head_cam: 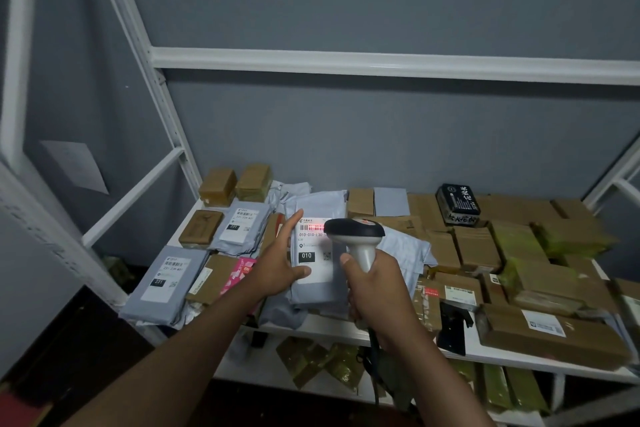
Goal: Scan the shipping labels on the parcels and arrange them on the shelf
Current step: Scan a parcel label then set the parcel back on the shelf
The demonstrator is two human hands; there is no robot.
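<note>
A white metal shelf (346,326) against a grey wall (381,135) is crowded with parcels. The left hand (277,263), fingers curled, holds a grey parcel (317,274); the right hand (375,284) grips a scanner (356,236).

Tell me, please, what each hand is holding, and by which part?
The right hand grips the scanner by its handle; the left hand holds the grey parcel by its left edge.

— What can you read on the held grey parcel's label (313,250)?
— "010-010-L30" under the barcode, "010" in a black box.
— Others?
— "231" on two grey mailers' labels (165,277) (241,222); the rest is blurred.
</note>
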